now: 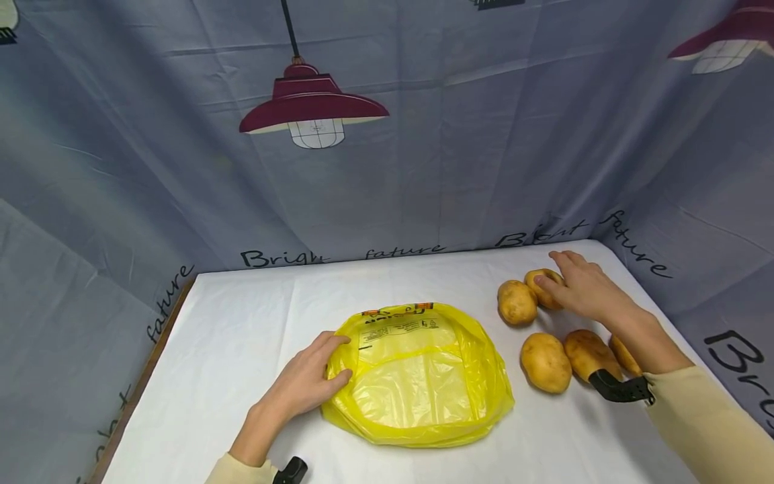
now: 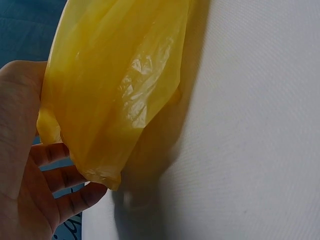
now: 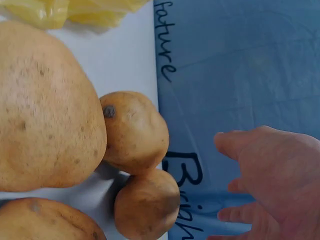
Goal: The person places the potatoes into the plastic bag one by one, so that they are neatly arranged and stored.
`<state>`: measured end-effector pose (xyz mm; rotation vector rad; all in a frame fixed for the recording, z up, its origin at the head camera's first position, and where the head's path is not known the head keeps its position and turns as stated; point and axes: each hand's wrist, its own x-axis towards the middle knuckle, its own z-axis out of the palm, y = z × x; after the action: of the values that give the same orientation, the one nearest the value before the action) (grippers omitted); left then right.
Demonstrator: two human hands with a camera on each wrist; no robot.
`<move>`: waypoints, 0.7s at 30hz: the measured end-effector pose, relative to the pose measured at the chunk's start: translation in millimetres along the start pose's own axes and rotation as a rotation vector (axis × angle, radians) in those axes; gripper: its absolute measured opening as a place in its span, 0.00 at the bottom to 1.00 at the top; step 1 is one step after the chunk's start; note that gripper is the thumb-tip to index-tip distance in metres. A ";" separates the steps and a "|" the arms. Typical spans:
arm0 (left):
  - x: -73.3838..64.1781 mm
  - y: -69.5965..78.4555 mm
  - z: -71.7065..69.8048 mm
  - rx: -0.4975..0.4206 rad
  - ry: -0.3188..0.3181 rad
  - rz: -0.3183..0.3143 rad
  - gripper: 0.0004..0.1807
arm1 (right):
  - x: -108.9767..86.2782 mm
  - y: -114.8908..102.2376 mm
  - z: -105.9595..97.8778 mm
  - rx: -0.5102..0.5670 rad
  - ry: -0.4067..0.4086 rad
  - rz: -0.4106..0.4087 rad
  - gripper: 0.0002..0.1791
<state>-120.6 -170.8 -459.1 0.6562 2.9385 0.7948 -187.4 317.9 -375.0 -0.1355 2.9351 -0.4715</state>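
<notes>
A yellow plastic bag (image 1: 411, 376) lies with its mouth spread wide on the white table, dark print at its far rim. My left hand (image 1: 311, 380) is at the bag's left rim, thumb and forefinger apart over the edge. In the left wrist view, loosely bent fingers (image 2: 72, 200) meet the hanging yellow film, which hides part of the hand. My right hand (image 1: 583, 286) reaches over the potatoes at the right, fingers extended and holding nothing. Its thumb overlaps the far potato (image 1: 547, 299) in the head view, while the right wrist view shows the hand (image 3: 280, 175) apart from the potatoes.
Beside the far potato sits another potato (image 1: 517, 304). Closer in are a potato (image 1: 546, 363), a darker one (image 1: 589, 353) and one partly behind the right forearm (image 1: 625, 353). A grey-blue curtain (image 1: 417, 168) with printed lamps and lettering surrounds the table (image 1: 242, 349).
</notes>
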 end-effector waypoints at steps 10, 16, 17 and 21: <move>1.0 0.2 0.3 0.000 -0.001 -0.002 0.29 | 14.6 10.4 6.4 0.000 -0.047 0.027 0.48; 1.5 -0.7 1.7 0.006 0.006 0.005 0.28 | 23.4 17.5 9.4 0.041 -0.092 0.033 0.49; 1.5 -1.0 1.9 0.008 0.007 0.004 0.28 | 24.8 18.3 9.7 0.049 -0.095 0.034 0.49; 0.9 -1.5 2.2 0.008 0.002 -0.001 0.28 | 31.0 21.1 10.4 0.073 -0.102 0.033 0.48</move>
<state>-121.8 -170.6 -461.6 0.6544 2.9456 0.7844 -217.3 331.2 -396.1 -0.0991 2.8123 -0.5485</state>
